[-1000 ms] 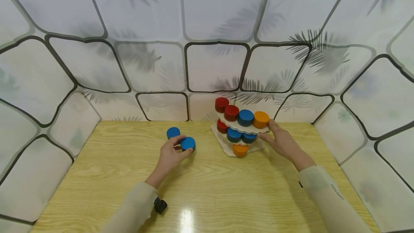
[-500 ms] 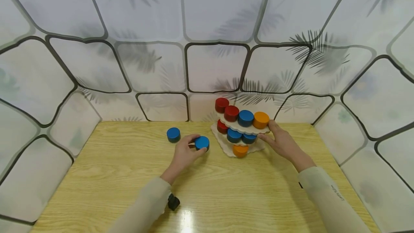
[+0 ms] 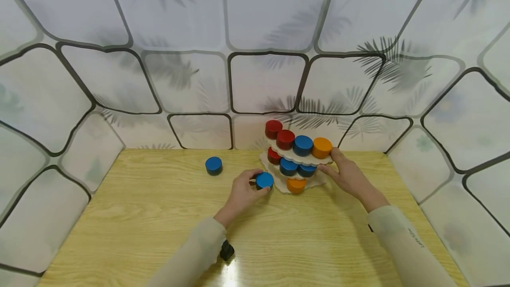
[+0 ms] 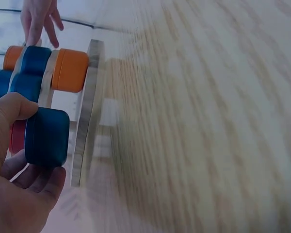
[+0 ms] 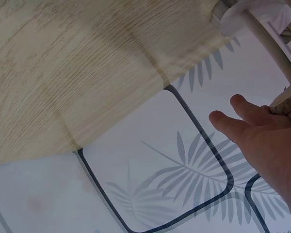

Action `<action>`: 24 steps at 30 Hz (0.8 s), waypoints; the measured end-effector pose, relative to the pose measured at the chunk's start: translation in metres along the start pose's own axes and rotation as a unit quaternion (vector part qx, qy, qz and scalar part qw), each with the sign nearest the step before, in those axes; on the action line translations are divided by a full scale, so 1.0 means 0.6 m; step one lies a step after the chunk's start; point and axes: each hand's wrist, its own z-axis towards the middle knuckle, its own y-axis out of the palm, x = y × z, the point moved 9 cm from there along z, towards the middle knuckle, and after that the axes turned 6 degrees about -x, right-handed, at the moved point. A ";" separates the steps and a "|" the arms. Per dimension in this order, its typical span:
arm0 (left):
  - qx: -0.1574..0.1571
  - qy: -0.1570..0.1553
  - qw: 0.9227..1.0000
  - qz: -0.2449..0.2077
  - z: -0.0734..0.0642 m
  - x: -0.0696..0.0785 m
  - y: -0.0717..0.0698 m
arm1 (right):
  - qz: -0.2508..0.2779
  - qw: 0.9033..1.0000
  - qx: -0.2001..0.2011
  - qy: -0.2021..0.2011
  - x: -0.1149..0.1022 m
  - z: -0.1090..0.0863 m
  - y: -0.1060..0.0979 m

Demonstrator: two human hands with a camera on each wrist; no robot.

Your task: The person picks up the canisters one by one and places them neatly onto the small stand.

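Observation:
A small blue round tin (image 3: 264, 181) is pinched between the thumb and fingers of my left hand (image 3: 242, 194). It is just left of a tiered stand with scalloped pale tiers (image 3: 299, 160). In the left wrist view, the held blue tin (image 4: 48, 138) appears in front of the stand's wooden base (image 4: 85, 116). My right hand (image 3: 351, 180) holds the right edge of the upper tier, thumb and fingers at its rim. Red, blue and orange tins sit on the upper tier, red and blue ones on the middle tier. An orange tin (image 3: 296, 185) stands on the base.
Another blue tin (image 3: 214, 166) stands alone on the wooden table (image 3: 139, 216), left of the stand. A patterned white cloth wall (image 3: 263, 83) rises behind the table and along both sides. A dark device (image 3: 227, 250) is strapped at my left wrist.
My left hand has carried the blue tin rightward, away from the other blue tin and up to the stand's left side. My right hand and the stand have stayed in place.

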 end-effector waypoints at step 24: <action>-0.004 0.013 1.000 0.017 0.018 0.012 0.043 | -0.005 1.000 -0.005 0.005 0.001 -0.002 -0.001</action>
